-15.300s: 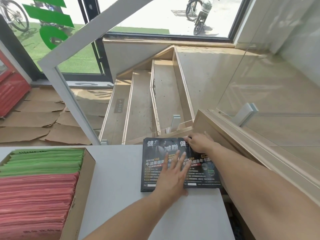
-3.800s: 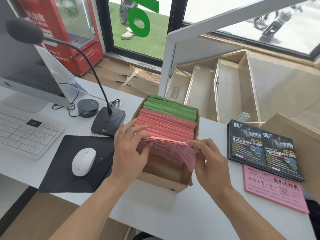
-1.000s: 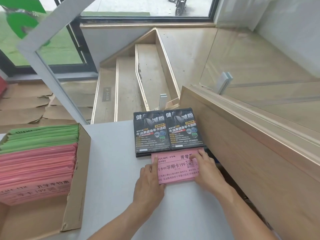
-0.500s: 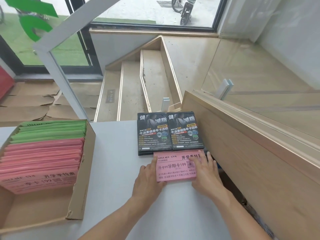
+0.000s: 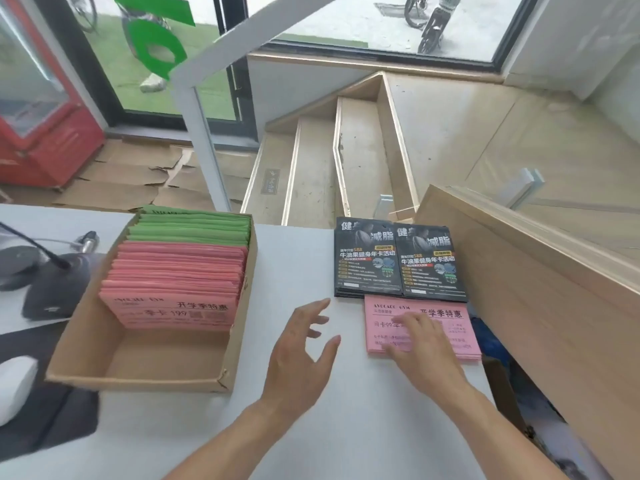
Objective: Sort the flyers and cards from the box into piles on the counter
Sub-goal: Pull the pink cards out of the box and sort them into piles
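The fingers (image 5: 408, 322) of the right hand (image 5: 424, 348) lie nearly flat on the pink pile (image 5: 450, 327), pressing its top sheet rather than gripping it. I take that as a way of keeping the loose paper squared and stopping it from sliding. The left hand (image 5: 301, 355) hangs just above the bare counter (image 5: 311, 427) between the pile and the box (image 5: 138, 375), fingers spread and relaxed, holding nothing. From its place and its lean toward the left, I judge it is bound for the box to fetch more.

The pink pile sits at the right end of the counter, its far edge touching the near edge of the black flyers (image 5: 398, 261), which lie in two stacks side by side. Keeping each kind in its own tidy block against the wooden ledge (image 5: 519, 271) makes sense, since it leaves the middle of the counter free for working.

The box is still well stocked: pink cards (image 5: 173, 275) stand on edge in front, green cards (image 5: 190, 226) behind them, and the near part of the box is bare cardboard. So the sorting looks to be early, with no green pile begun. A microphone base (image 5: 52, 289) stands to the left of the box.
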`<state>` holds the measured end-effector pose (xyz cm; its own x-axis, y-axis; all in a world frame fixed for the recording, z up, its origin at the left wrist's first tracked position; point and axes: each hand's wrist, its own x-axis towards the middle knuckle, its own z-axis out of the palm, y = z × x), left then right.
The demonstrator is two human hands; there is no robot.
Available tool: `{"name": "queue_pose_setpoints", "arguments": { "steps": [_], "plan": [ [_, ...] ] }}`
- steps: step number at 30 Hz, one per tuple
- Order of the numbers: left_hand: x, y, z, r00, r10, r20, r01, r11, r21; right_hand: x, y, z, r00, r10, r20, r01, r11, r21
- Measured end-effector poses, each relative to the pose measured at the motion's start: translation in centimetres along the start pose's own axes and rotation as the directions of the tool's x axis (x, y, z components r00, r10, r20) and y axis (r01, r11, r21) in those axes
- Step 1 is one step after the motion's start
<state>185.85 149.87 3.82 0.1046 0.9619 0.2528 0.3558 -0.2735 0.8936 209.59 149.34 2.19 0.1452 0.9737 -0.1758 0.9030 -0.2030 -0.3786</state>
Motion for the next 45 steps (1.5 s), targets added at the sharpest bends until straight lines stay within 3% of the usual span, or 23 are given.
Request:
{"name": "queue_pose_setpoints", "arguments": {
  "steps": [3,6,8,12,17,26,28,32,35,37,42,45],
  "plan": [
    [0.8,0.7,-4.7,0.984,0.076,-0.159,-0.068,0.996,0.058,0.6,-5.4,0.6,0.985,-0.129,-0.117,0.143,0.983,0.116],
    [2.0,-0.5,-10.1,0.96,0.031,-0.279,0.014,0.988,0.157,1.1,-12.7,1.8,0.926,-0.331,-0.183,0.359,0.921,0.152],
    [2.8,-1.9,-14.2,0.963,-0.011,-0.27,0.081,0.966,0.247,1.6,-17.3,3.0,0.87,-0.459,-0.177,0.484,0.863,0.141],
    [3.7,-5.0,-21.1,0.983,-0.15,-0.109,0.186,0.83,0.525,2.2,-24.2,5.0,0.78,-0.607,-0.15,0.618,0.785,0.037],
    [3.2,-8.0,-24.0,0.972,-0.235,0.005,0.184,0.775,0.604,2.4,-27.4,6.2,0.787,-0.605,-0.118,0.587,0.794,-0.155],
    [2.3,-9.4,-23.4,0.975,-0.216,-0.06,0.217,0.838,0.501,1.0,-27.3,6.7,0.708,-0.659,-0.254,0.595,0.75,-0.289],
    [2.2,-9.6,-23.3,0.977,-0.208,-0.051,0.206,0.845,0.493,1.0,-27.7,6.6,0.712,-0.669,-0.214,0.61,0.74,-0.283],
    [2.1,-9.7,-23.4,0.977,-0.21,-0.03,0.199,0.855,0.478,1.3,-28.6,5.9,0.79,-0.613,-0.013,0.6,0.777,-0.189],
    [2.0,-9.5,-23.4,0.979,-0.197,-0.05,0.197,0.86,0.47,1.7,-28.8,5.7,0.794,-0.602,0.083,0.604,0.764,-0.227],
    [2.0,-9.5,-23.5,0.982,-0.177,-0.068,0.188,0.865,0.464,1.6,-29.0,5.5,0.785,-0.618,0.047,0.613,0.764,-0.203],
    [1.9,-9.7,-23.8,0.991,-0.036,-0.126,0.096,0.854,0.512,0.9,-28.1,6.3,0.714,-0.671,-0.199,0.668,0.738,-0.096],
    [1.8,-9.8,-23.9,0.988,0.008,-0.154,0.076,0.842,0.535,0.9,-27.6,6.6,0.692,-0.678,-0.246,0.679,0.728,-0.096]
  ]
}}
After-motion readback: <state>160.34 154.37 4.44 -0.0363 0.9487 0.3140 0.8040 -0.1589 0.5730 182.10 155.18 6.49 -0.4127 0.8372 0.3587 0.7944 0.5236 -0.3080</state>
